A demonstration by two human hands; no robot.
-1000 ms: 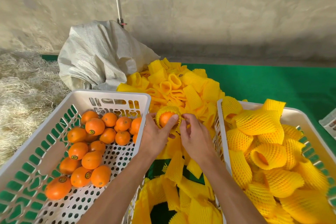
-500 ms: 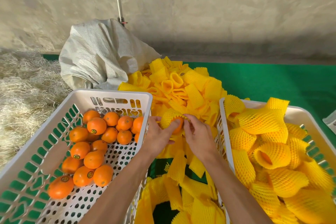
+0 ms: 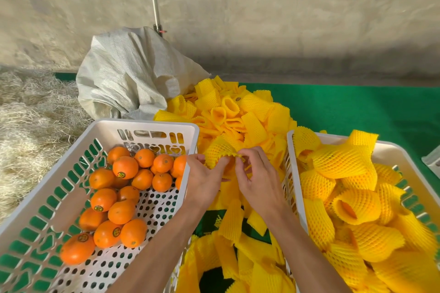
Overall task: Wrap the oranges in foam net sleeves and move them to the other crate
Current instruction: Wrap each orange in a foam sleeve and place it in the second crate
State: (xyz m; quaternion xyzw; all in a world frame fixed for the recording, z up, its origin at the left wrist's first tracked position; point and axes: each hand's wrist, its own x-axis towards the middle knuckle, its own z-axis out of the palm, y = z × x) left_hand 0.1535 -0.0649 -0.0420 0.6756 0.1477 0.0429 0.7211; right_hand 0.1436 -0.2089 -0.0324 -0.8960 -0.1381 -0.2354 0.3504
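Left of your hands, the white perforated plastic crate (image 3: 71,188) holds bare oranges (image 3: 125,167). Your left hand (image 3: 204,179) grips the yellow foam net sleeve (image 3: 217,152) over one orange; your right hand (image 3: 258,181) pinches its edge. Next, I think, carry it right into the white crate of wrapped fruit (image 3: 390,152).

Two crates (image 3: 147,126) showing; two hands (image 3: 204,181) working; roughly twenty bare oranges (image 3: 125,167) sitting in left crate; sleeves (image 3: 254,126) piling uncountably; one sack (image 3: 126,74) slumping behind.
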